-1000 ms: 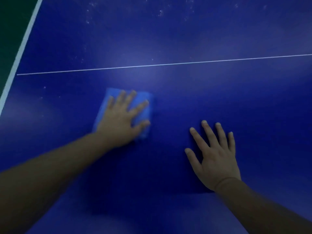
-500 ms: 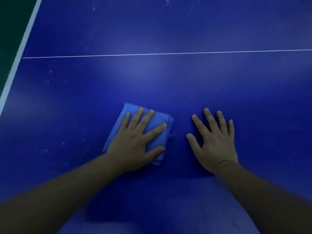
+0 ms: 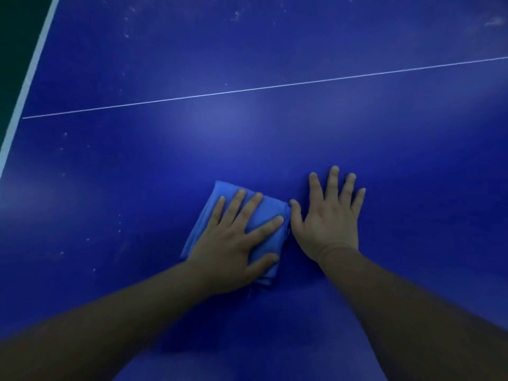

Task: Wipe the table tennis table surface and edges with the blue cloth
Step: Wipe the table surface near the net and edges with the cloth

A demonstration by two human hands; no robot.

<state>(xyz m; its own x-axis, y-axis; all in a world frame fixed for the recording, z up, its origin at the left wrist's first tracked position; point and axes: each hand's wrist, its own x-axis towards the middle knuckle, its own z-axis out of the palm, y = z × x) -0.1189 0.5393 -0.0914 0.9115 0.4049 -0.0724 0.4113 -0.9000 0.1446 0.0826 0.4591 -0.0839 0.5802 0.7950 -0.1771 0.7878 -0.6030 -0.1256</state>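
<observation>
Head view: you are pressing your left hand (image 3: 231,251) flat on the folded blue cloth (image 3: 265,242), with its fingers (image 3: 264,226) lying straight and spread, gripping nothing. That spread is probably carrying your weight across the whole pad, so the cloth is staying folded and dragging evenly instead of bunching. The cloth is lying under your left palm and fingers, its far corner showing just beyond the fingertips and its near edge peeking out beside the thumb. Your right hand (image 3: 327,226) is resting open on the bare table tennis table (image 3: 247,138), fingers (image 3: 332,182) straight and fanned, holding nothing; it seems to be bracing you as you lean in. Its thumb tip is sitting right at the cloth's edge, touching or just beside it; which one is hard to tell. Pale dust specks (image 3: 126,34) are showing well beyond your fingertips, past the thin white line (image 3: 247,90). Compared with a second ago, the cloth is sitting nearer to you and much closer to the right hand: the wide strip of bare table between them is gone. The right hand is staying planted, spread just as before.
</observation>
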